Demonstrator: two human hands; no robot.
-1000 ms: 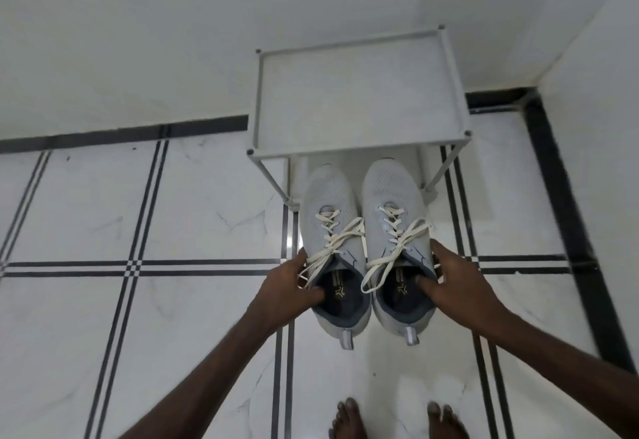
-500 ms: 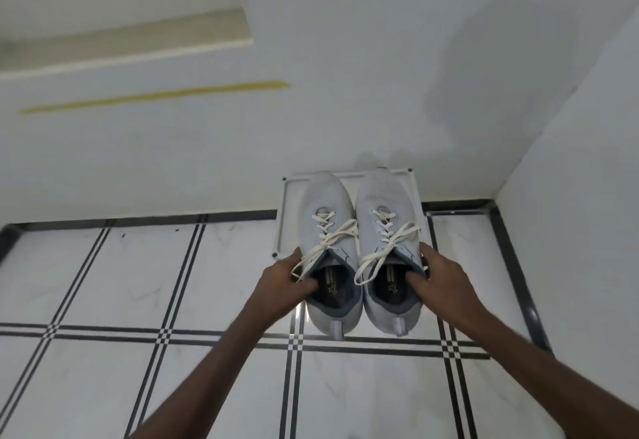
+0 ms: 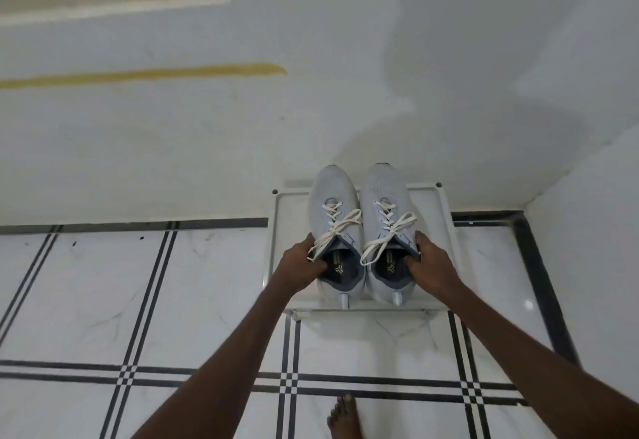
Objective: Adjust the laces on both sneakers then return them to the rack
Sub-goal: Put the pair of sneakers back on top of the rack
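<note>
At centre frame the left hand (image 3: 297, 266) grips the left sneaker (image 3: 337, 231) and the right hand (image 3: 432, 266) grips the right sneaker (image 3: 389, 227) over the rack (image 3: 439, 217).

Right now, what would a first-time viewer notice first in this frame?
A pair of pale grey sneakers with loose cream laces sits side by side over the top shelf of the white rack, toes toward the wall. The left hand and the right hand each grip a collar. A yellowish streak marks the wall at upper left.
</note>
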